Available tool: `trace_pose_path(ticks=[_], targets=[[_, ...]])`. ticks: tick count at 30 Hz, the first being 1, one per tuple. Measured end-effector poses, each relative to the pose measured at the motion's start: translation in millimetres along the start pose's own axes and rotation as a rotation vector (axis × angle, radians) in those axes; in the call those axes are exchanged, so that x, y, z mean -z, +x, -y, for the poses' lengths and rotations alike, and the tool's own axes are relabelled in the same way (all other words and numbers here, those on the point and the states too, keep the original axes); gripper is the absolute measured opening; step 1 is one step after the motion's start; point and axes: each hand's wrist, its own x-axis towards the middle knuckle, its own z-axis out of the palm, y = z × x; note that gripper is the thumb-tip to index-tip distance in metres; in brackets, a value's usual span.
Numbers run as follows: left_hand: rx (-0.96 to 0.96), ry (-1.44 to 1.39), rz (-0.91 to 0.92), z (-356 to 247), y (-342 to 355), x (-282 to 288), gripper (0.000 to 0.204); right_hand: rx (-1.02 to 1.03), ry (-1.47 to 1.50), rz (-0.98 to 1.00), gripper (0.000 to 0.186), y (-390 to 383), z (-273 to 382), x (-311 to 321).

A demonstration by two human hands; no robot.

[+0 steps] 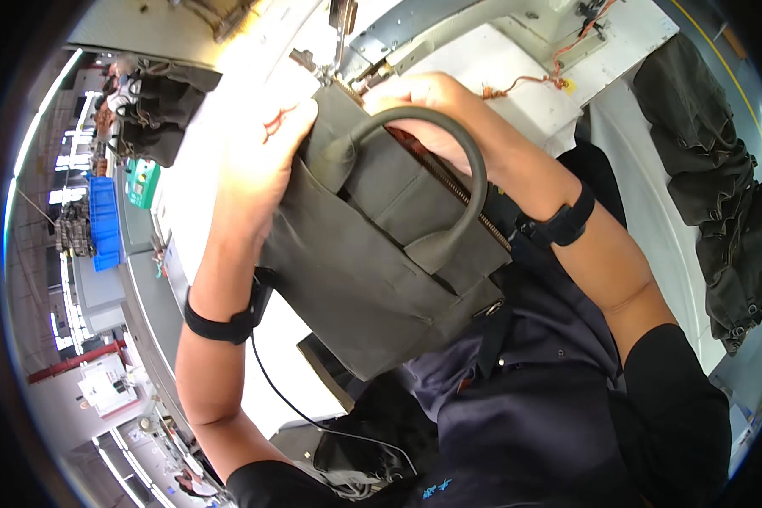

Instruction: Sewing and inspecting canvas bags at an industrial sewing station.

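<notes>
A grey-green fabric handbag (pixel 372 262) with a rounded handle (pixel 449 152) and a brown zipper lies tilted on the white sewing table (pixel 229 102). Its top corner sits under the sewing machine's needle area (pixel 330 63). My left hand (pixel 262 144) presses flat against the bag's left side. My right hand (pixel 432 114) reaches through the handle and grips the bag's upper edge near the zipper. Both wrists wear black bands.
Several dark fabric bags (pixel 720 195) are piled along the right side of the table. More dark pieces (pixel 157 106) lie at the far left. A blue crate (pixel 103 222) stands at the left. An orange thread (pixel 559 72) trails over the machine's white body.
</notes>
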Motion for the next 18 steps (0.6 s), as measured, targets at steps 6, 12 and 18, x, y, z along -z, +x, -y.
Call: trace_pose_path(ticks=[6,12,18], targets=[[0.14,-0.032,0.071,-18.2,-1.5,-5.8,0.027,0.241,-0.155,-0.104,0.02,15.9,-15.7,-10.3],[0.147,-0.061,0.049,-21.4,-6.0,-15.5,0.035,0.394,-0.092,-0.31,0.017,9.8,-19.0,-24.8],[0.08,-0.011,0.016,-26.6,-8.4,-19.3,0.036,0.151,-0.032,-0.27,0.017,-2.6,-18.1,-26.3]])
